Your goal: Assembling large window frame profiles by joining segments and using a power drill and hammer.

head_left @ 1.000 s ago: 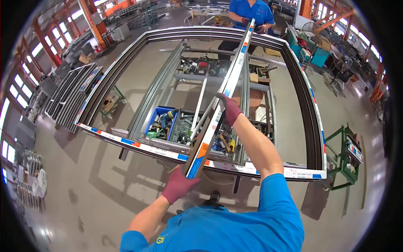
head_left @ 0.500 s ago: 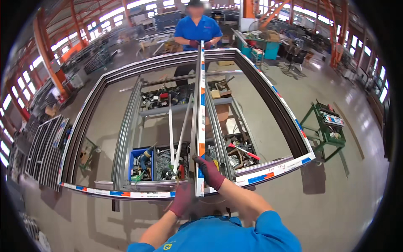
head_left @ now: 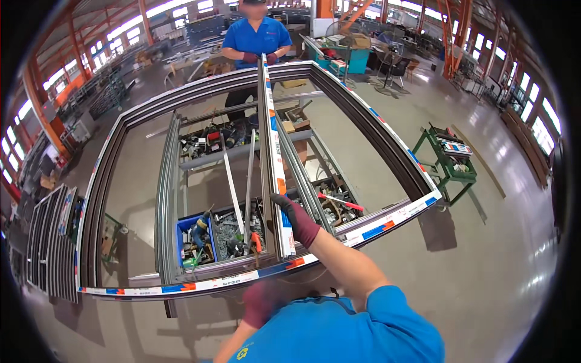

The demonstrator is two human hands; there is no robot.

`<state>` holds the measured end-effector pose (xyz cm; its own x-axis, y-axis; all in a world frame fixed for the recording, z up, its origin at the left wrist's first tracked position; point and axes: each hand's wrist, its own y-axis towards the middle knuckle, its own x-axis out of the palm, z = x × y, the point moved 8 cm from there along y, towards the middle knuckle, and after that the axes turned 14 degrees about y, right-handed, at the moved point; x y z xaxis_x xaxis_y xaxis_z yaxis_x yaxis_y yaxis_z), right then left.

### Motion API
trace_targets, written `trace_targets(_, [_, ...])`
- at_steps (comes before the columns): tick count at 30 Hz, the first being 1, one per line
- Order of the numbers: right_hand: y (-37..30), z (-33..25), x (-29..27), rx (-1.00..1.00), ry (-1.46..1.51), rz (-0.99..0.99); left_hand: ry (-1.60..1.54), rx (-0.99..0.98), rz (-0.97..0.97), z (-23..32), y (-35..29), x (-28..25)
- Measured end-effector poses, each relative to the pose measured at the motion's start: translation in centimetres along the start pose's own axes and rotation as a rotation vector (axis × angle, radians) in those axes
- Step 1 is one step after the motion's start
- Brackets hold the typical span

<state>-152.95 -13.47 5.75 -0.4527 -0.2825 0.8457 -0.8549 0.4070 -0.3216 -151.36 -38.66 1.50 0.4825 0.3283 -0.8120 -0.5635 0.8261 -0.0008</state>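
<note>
A long metal profile bar [head_left: 276, 151] with white, blue and orange protective film runs from my side to the far side of a large rectangular window frame [head_left: 227, 280]. My right hand [head_left: 298, 221], in a dark red glove with dark fingers, is closed around the bar near its close end. My left hand [head_left: 260, 304], gloved alike, is beside my torso, below the frame's near edge. It is smeared by motion, so its fingers cannot be made out. Across the frame, a co-worker [head_left: 257, 37] in blue has both gloved hands at the bar's far end.
Under the frame, a workbench carries a blue bin [head_left: 180, 242] with a drill [head_left: 198, 233], trays of small hardware and a red-handled tool [head_left: 346, 203]. A green cart [head_left: 451, 172] stands right. Slatted metal panels [head_left: 53, 242] lean at left; a teal workbench [head_left: 357, 59] stands behind.
My left hand has left the bar's near end and drawn back toward my body. My right hand remains on the bar. The view has shifted, moving the scene left.
</note>
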Motion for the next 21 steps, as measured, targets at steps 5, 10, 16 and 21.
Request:
trace_targets(5, [-1.9, -0.9, 8.1, -0.11, -0.145, 0.054, 0.376, 0.338, 0.365, 5.2, -1.9, -14.7])
trace_targets(10, [-0.3, -11.2, -5.1, -0.115, -0.163, -0.031, -0.573, -0.042, -0.092, 13.0, 15.0, -0.1])
trace_targets(16, [-12.6, -14.1, -6.3, -0.286, -0.242, 0.15, -0.666, -0.17, -0.174, 23.6, 15.1, -0.9])
trace_targets(21, [-22.0, -8.9, -8.4, -0.204, -0.678, 0.283, -0.864, -0.23, -0.064, 21.5, 15.6, 1.9])
